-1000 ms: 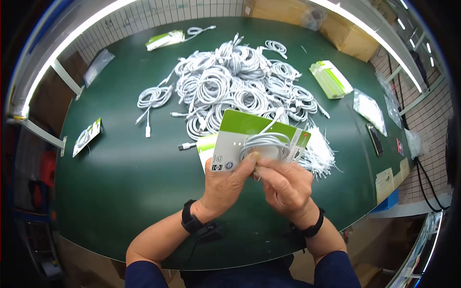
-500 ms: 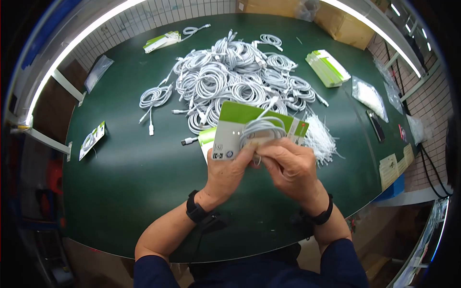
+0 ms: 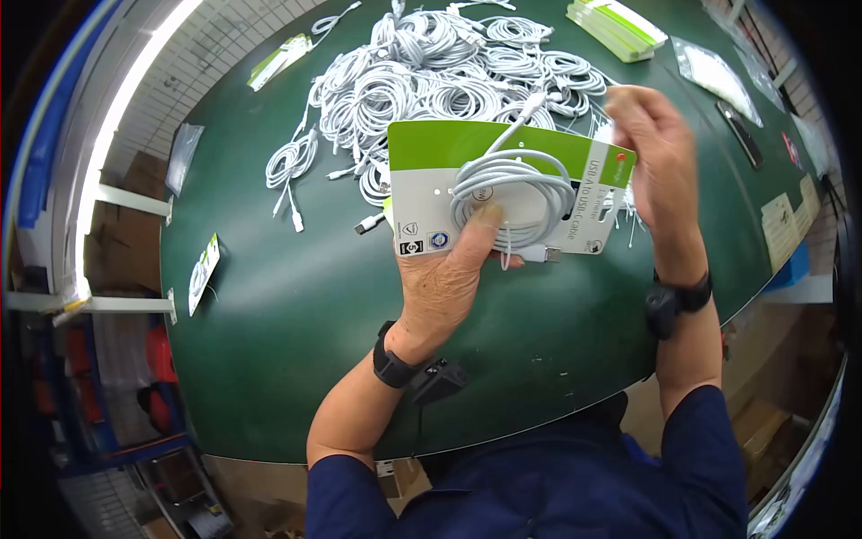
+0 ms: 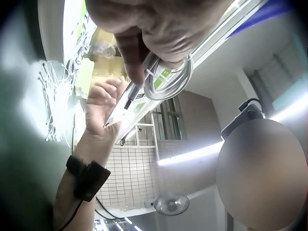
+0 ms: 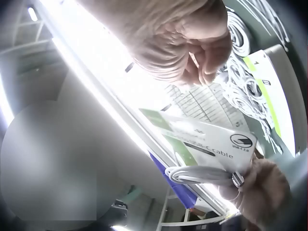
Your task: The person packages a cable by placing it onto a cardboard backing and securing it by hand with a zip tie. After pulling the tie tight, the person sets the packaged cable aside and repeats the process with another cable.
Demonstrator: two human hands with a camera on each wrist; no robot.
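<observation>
At the far left of the green counter (image 3: 269,341) lies a packed cable card (image 3: 204,272), with a clear bag (image 3: 182,153) farther up near the rim and a green-and-white pack (image 3: 280,59) beyond it. A loose cable bundle (image 3: 289,166) sits apart from the big heap of white cables (image 3: 431,72), which covers the far middle of the counter.

In front of that heap the left hand (image 3: 444,278) holds a card (image 3: 431,153), green along the top and white below, up off the counter with its printed face to the camera. Its grip pinches the card: the thumb presses the coiled white cable (image 3: 512,193) flat against the front, and the fingers are behind. The coil lies on the card's middle; one plug (image 3: 543,254) hangs past the lower edge, while the other end runs up over the green band.

Just beside the card's right edge is the raised right hand (image 3: 651,148). Its grip is curled, fingers (image 5: 202,53) drawn in toward the thumb; I cannot tell whether it pinches anything. A pile of white ties (image 3: 620,211) shows behind it.

Farther right lie a stack of green-and-white cards (image 3: 620,20), a plastic bag (image 3: 718,72) and a flat dark object (image 3: 741,135).
</observation>
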